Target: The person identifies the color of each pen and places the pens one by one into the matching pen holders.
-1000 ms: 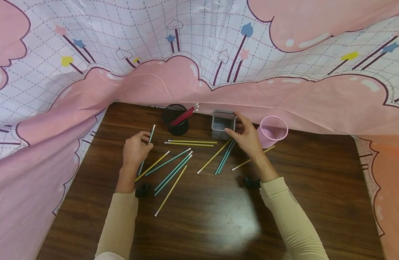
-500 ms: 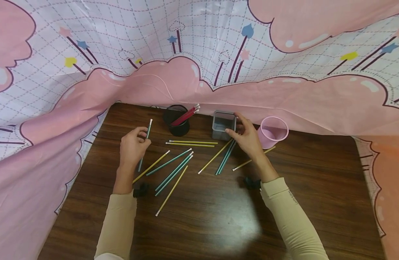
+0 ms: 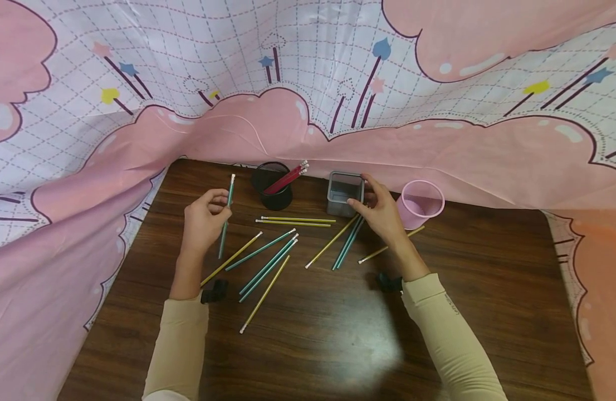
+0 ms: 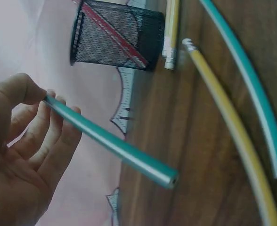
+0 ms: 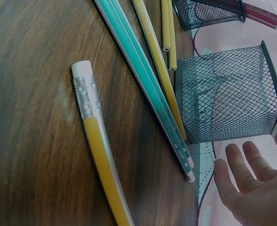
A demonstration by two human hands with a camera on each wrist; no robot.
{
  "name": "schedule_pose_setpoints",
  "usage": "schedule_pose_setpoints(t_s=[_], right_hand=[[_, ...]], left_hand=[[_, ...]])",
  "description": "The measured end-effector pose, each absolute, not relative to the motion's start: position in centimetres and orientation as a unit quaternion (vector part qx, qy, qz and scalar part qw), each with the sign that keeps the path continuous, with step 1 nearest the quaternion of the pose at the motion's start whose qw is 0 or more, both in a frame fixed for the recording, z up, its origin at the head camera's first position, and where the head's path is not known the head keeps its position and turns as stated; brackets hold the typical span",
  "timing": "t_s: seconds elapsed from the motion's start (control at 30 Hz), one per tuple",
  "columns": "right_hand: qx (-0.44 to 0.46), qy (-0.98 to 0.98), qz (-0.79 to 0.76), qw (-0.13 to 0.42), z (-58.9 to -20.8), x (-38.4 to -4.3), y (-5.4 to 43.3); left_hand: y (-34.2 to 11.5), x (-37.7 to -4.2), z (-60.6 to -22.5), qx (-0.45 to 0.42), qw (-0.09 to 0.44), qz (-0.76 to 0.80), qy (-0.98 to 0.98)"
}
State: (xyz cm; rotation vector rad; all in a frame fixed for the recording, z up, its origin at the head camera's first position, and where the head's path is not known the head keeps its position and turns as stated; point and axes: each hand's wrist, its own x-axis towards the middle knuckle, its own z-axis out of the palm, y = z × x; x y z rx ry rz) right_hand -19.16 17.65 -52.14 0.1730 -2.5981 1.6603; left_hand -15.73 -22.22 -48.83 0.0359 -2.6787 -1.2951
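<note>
A green pencil (image 3: 223,239) is pinched between the thumb and fingers of my left hand (image 3: 203,220), its white eraser end pointing away from me. The left wrist view shows its unsharpened end (image 4: 169,179) sticking out over the wood. My right hand (image 3: 385,217) holds the rim of a square grey mesh pencil holder (image 3: 336,208) by thumb and index finger; its other fingers (image 5: 242,167) are spread beside the mesh. Nothing shows inside this holder. A round black mesh cup (image 3: 278,199) with several red pencils (image 3: 286,179) leaning in it stands between the hands, at the back.
A pink cup (image 3: 410,214) stands right of the square holder, behind my right hand. Yellow pencils (image 3: 265,292) and green pencils (image 3: 265,270) lie scattered on the dark wooden table (image 3: 328,345). A patterned pink and white cloth (image 3: 313,111) hangs behind and at both sides.
My left hand has lifted the green pencil and moved slightly left and away from me; the pencil now stands more lengthwise. The right hand and square holder have stayed in place.
</note>
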Motion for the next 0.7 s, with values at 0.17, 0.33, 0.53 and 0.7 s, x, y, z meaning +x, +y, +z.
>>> schedule_pose_setpoints(t_s=[0.17,0.33,0.53,0.7], right_hand=[[0.063,-0.834,0.547,0.029,-52.2,-19.2,17.7],[0.052,-0.85,0.524,0.021,-52.0,-19.2,17.7],[0.044,-0.857,0.513,0.018,-52.0,-19.1,17.6],[0.049,-0.856,0.514,0.022,-52.0,-19.1,17.7]], left_hand=[[-21.8,-15.7,-47.7,-0.006,0.078,-0.509,-0.857],[-21.4,-15.6,-47.0,-0.022,0.064,-0.603,-0.795],[-20.6,-15.8,-46.3,-0.037,0.058,-0.66,-0.748],[-19.7,-16.0,-46.0,-0.054,0.053,-0.667,-0.741]])
